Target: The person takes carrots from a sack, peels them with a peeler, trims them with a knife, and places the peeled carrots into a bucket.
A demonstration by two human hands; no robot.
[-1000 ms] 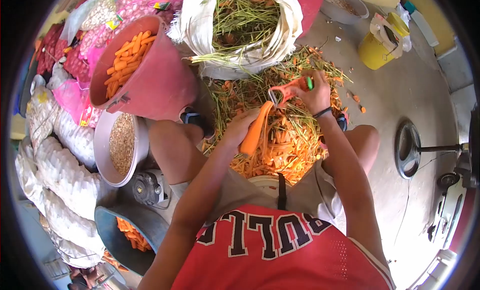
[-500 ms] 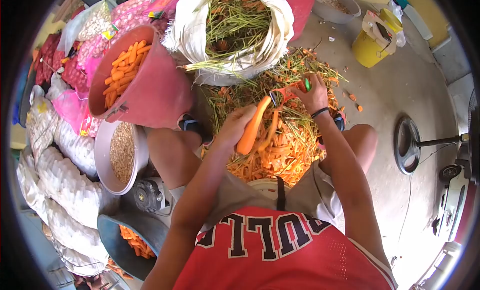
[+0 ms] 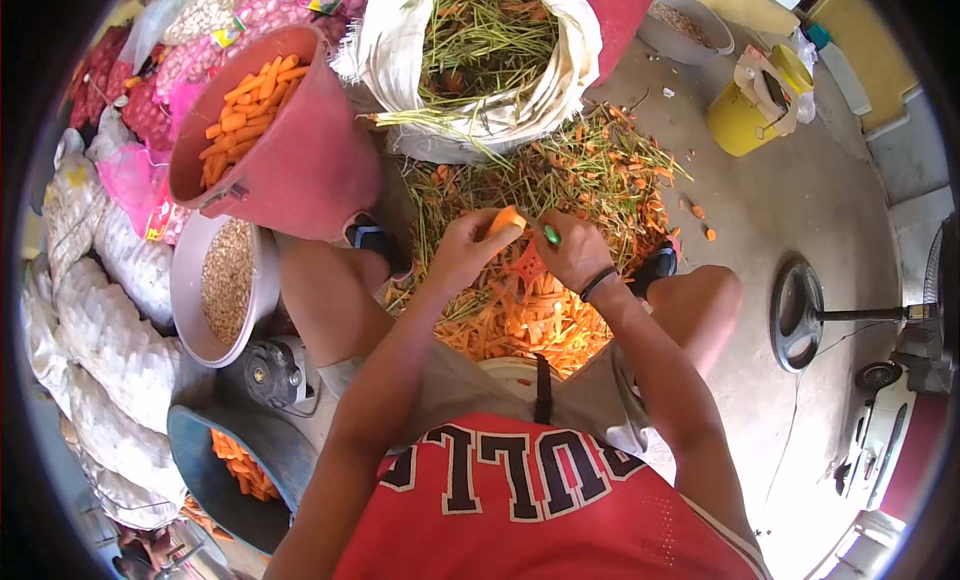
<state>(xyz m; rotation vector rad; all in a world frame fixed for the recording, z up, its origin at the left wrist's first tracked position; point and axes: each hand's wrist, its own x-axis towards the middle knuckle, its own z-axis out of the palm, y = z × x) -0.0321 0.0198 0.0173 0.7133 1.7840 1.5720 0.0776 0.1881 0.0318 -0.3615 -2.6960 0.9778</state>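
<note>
My left hand (image 3: pixel 466 248) is wrapped round a carrot (image 3: pixel 507 223), whose end points up and to the right. Close on its right, my right hand (image 3: pixel 577 250) grips an orange peeler (image 3: pixel 527 267); a green piece (image 3: pixel 551 235) shows at its fingers. The peeler's blade is too small to make out against the carrot. Both hands are above a heap of orange peelings (image 3: pixel 540 325), with green stems and carrot tops (image 3: pixel 600 160) spread behind it.
An open white sack (image 3: pixel 480 130) of stems stands ahead. To the left are a red bucket (image 3: pixel 300 170) of carrots, a basin (image 3: pixel 258 310) of small pale pieces and a blue container (image 3: pixel 290 455) with carrots. A fan base (image 3: pixel 797 313) and yellow bucket (image 3: pixel 735 125) are at the right.
My right hand has come down and left, close to my left hand, with the peeler. The carrot has turned, and less of its length shows. The view has shifted slightly.
</note>
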